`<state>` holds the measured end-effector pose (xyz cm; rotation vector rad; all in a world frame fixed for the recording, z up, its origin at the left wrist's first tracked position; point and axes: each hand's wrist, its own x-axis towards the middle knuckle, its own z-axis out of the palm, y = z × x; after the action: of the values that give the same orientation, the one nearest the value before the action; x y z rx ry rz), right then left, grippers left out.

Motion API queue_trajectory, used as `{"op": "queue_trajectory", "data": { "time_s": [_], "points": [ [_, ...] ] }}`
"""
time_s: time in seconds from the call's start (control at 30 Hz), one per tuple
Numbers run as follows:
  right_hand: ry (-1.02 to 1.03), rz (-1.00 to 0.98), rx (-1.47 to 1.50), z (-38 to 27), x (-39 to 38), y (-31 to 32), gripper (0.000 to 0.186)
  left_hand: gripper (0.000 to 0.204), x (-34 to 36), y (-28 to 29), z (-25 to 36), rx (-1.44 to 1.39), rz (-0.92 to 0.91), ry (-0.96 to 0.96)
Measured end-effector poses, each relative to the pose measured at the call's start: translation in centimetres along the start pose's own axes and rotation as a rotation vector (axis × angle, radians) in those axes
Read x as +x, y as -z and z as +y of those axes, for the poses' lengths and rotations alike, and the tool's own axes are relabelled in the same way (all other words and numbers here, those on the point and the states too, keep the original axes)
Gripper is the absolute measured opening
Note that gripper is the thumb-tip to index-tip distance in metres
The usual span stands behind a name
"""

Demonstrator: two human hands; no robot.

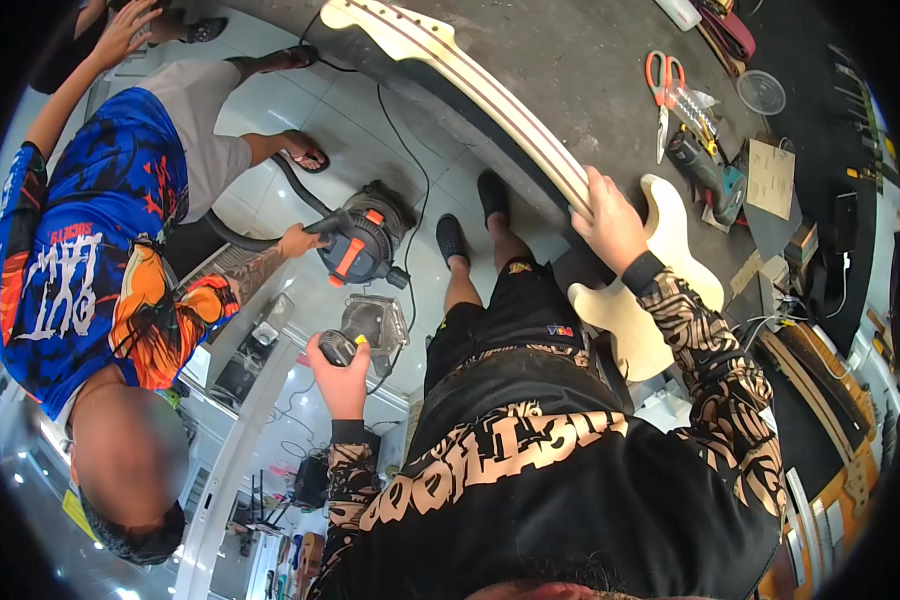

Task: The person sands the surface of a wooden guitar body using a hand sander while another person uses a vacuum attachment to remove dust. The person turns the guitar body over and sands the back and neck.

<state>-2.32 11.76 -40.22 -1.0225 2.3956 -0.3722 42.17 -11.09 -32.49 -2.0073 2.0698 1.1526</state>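
My right hand [611, 222] is closed around the neck [510, 110] of an unfinished electric guitar, close to where it joins the body. The cream guitar body [642, 318] extends below my hand, partly hidden behind my sleeve, and the pale headstock [395, 28] points to the far left over the bench edge. In my left hand [342, 378], held out over the floor, is a dark round-ended power tool [338, 347]. A squarish, see-through grey part [377, 322] shows just beyond it and seems to belong to it. The tool's exact kind cannot be made out.
Left, a person in a blue patterned shirt [110, 200] reaches one hand to a black-and-orange shop vacuum [355, 245]. On the grey bench [560, 60] lie orange-handled scissors [662, 95], a cordless drill [705, 170] and a clear round lid [761, 91]. A cable [410, 150] crosses the floor.
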Motion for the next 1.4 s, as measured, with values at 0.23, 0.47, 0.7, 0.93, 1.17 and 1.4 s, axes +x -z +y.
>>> {"op": "queue_trajectory", "data": {
  "time_s": [0.23,0.47,0.7,0.93,1.17,1.4],
  "points": [
    [-0.038,0.111,-0.131,1.6,-3.1,-2.4,0.077,0.07,1.1,-0.5,-0.4,0.085,-0.047,-0.056],
    [0.179,0.176,-0.131,-0.8,1.6,-3.4,0.075,0.065,1.3,-0.6,0.9,-0.103,-0.048,0.035],
    [0.467,0.357,-0.122,-6.1,14.1,-5.5,0.07,0.05,1.7,-1.0,0.1,-0.447,-0.094,0.177],
    [0.413,0.408,-0.09,-7.5,15.2,-6.8,0.068,0.036,1.3,-1.9,0.8,-0.7,-0.171,0.342],
    [0.299,0.434,-0.142,-4.8,6.7,-5.4,0.068,0.04,0.4,-1.5,1.2,-0.669,-0.237,0.279],
    [0.009,0.342,-0.187,-0.3,-9.3,-3.4,0.071,0.041,-2.1,-1.4,2.3,-0.623,-0.156,0.195]
  ]
}}
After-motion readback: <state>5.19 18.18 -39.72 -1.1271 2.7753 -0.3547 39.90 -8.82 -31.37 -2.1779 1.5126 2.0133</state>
